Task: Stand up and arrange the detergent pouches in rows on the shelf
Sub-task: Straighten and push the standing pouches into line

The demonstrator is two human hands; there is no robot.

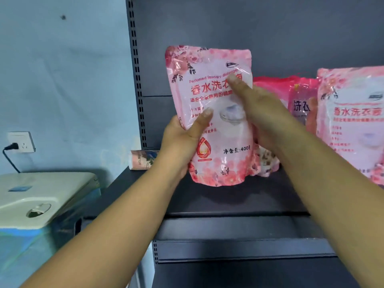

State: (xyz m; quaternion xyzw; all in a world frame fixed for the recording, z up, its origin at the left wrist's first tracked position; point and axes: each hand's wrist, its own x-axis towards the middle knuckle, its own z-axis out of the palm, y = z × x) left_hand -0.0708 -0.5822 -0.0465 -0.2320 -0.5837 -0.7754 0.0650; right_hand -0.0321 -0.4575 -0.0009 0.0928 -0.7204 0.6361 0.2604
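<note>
A pink floral detergent pouch stands upright on the dark shelf, its base touching the board. My left hand grips its left edge, thumb across the front. My right hand grips its right side, thumb laid on the printed face and fingers hidden behind. Behind and to the right a darker pink pouch leans, partly hidden by my right hand. A third pink floral pouch stands upright at the right edge of the view.
A slotted metal upright bounds the shelf on the left. A small printed box lies at the shelf's back left corner. Left of the shelving sits a white appliance lid under a wall socket. A lower shelf edge juts out below.
</note>
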